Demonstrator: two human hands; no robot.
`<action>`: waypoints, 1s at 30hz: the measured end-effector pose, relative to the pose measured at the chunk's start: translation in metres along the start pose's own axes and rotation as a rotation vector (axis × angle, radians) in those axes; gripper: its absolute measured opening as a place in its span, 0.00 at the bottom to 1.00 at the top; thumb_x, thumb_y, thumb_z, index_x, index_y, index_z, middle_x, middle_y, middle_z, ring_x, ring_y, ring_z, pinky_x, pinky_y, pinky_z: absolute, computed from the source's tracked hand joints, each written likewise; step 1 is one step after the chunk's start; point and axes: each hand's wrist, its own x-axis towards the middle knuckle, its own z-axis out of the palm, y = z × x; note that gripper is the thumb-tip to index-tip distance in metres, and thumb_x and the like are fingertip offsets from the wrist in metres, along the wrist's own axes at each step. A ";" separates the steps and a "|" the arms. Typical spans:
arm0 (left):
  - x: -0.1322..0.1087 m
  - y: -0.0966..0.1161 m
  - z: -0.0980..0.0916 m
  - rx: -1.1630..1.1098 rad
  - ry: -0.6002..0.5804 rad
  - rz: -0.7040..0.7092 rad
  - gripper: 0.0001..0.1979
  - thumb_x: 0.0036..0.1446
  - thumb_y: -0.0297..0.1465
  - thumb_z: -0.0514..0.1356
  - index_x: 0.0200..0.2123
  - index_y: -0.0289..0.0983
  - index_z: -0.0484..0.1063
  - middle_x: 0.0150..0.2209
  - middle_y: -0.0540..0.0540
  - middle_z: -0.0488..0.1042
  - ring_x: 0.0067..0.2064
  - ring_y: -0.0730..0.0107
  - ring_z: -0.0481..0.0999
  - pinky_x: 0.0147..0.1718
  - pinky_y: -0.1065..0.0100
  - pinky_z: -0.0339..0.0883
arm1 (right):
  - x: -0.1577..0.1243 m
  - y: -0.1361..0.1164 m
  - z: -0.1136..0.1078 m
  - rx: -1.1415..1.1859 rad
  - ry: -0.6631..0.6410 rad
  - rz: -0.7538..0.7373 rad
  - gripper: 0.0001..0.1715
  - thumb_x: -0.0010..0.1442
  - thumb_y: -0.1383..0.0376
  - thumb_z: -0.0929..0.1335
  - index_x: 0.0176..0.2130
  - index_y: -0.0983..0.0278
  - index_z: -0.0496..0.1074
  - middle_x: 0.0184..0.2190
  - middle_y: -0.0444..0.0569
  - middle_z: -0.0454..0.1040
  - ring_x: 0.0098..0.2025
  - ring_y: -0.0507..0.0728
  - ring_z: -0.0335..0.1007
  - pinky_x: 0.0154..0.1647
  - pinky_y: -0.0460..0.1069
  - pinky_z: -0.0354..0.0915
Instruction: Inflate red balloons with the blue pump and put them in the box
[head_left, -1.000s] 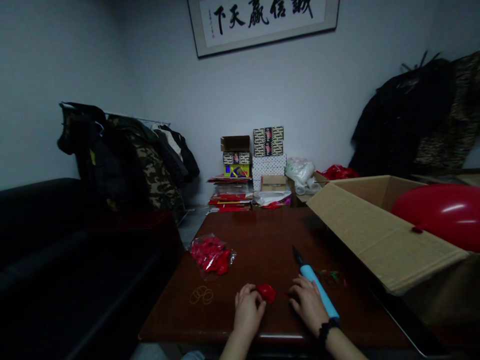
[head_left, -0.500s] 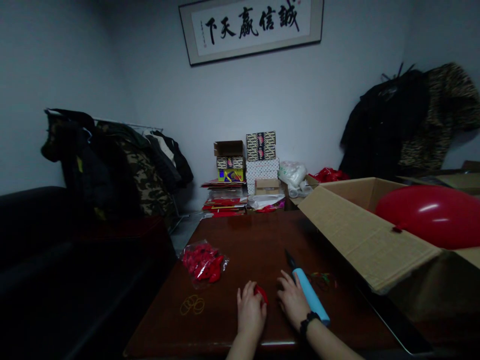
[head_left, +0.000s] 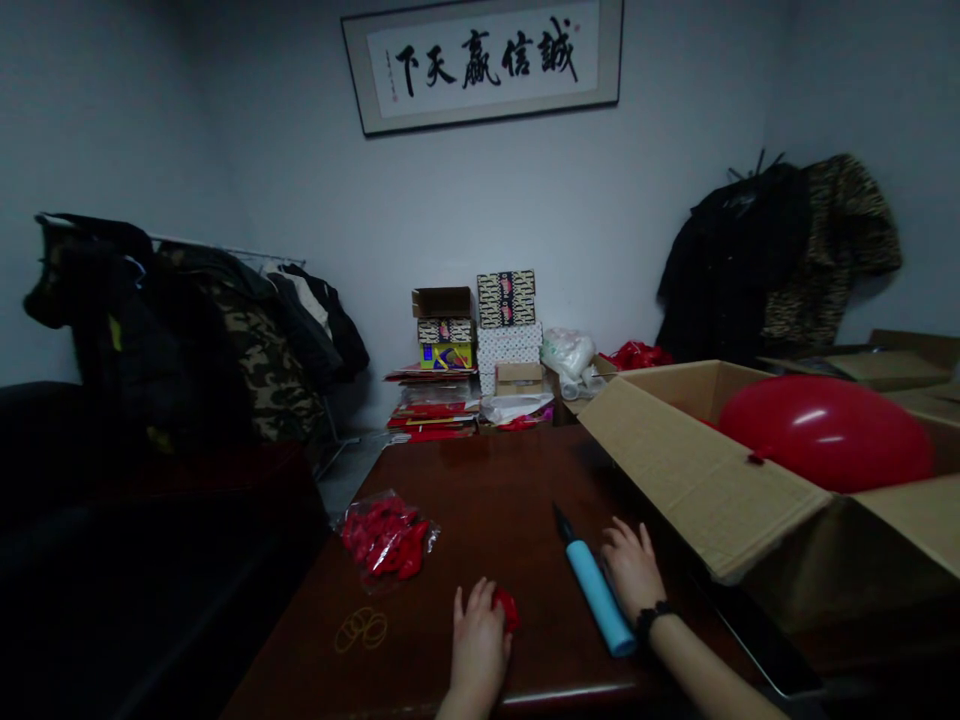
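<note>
Cardboard box [head_left: 697,480] holds inflated balloon [head_left: 825,445]; left hand [head_left: 476,640] grips limp balloon [head_left: 508,607], right hand [head_left: 632,568] flat, released

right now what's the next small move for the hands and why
Probably shift the right hand over and close it around the blue hand pump. That hand lies open on the table just right of the pump, while the left hand is already on a limp red balloon on the pump's other side.
</note>
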 end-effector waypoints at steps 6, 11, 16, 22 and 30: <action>0.001 -0.001 -0.003 0.048 -0.010 0.071 0.15 0.53 0.25 0.50 0.34 0.39 0.77 0.56 0.43 0.68 0.62 0.60 0.56 0.62 0.51 0.33 | -0.002 0.012 0.003 -0.034 -0.018 0.044 0.19 0.57 0.72 0.57 0.33 0.63 0.75 0.48 0.54 0.72 0.60 0.64 0.53 0.62 0.66 0.34; 0.004 0.008 -0.013 0.001 0.077 0.030 0.15 0.56 0.27 0.49 0.36 0.41 0.76 0.57 0.46 0.67 0.61 0.61 0.57 0.61 0.51 0.36 | -0.004 -0.011 0.007 -0.045 -0.016 0.069 0.20 0.60 0.61 0.57 0.39 0.63 0.74 0.55 0.55 0.67 0.64 0.63 0.46 0.63 0.64 0.27; -0.002 0.007 -0.014 0.005 0.093 0.002 0.16 0.54 0.26 0.49 0.37 0.40 0.76 0.56 0.43 0.68 0.61 0.59 0.58 0.61 0.51 0.35 | -0.005 -0.036 0.021 -0.072 -0.060 0.136 0.30 0.54 0.50 0.62 0.42 0.72 0.74 0.57 0.66 0.63 0.64 0.70 0.42 0.61 0.69 0.23; -0.016 0.000 -0.008 -0.131 0.033 -0.036 0.19 0.43 0.21 0.54 0.38 0.38 0.77 0.55 0.40 0.68 0.60 0.54 0.58 0.61 0.50 0.32 | -0.008 -0.057 0.025 -0.072 -0.089 0.071 0.30 0.44 0.61 0.66 0.46 0.73 0.71 0.56 0.65 0.63 0.65 0.69 0.39 0.62 0.68 0.21; 0.011 -0.028 -0.016 -0.987 0.259 -0.494 0.07 0.41 0.28 0.61 0.14 0.37 0.71 0.45 0.36 0.74 0.56 0.48 0.62 0.56 0.55 0.49 | -0.042 -0.099 -0.003 0.120 -0.134 -0.037 0.32 0.45 0.61 0.63 0.49 0.71 0.68 0.59 0.62 0.60 0.66 0.69 0.37 0.62 0.68 0.22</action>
